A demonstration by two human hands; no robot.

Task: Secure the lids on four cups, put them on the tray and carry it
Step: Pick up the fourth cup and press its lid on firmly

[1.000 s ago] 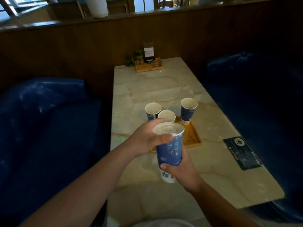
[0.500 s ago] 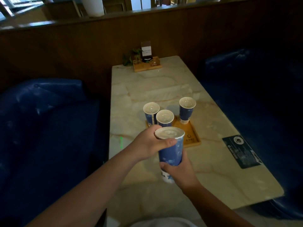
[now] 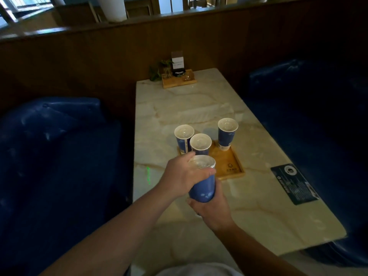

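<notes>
Marble table point(image 3: 199, 108): tray point(image 3: 229, 166) logo unreadable.

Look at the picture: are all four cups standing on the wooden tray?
No: three cups stand on the tray, while both hands hold the fourth cup above the table.

- I take this for a cafe or restaurant booth: a marble-look table point(image 3: 199, 108) stands between two blue padded benches point(image 3: 49, 148).
- A dark wood partition point(image 3: 99, 62) backs it.
- At the far end I see a small wooden stand point(image 3: 180, 81) with a card holder point(image 3: 177, 61).
- Lidded paper takeaway cups point(image 3: 227, 134) stand on a wooden serving tray point(image 3: 229, 166).
</notes>
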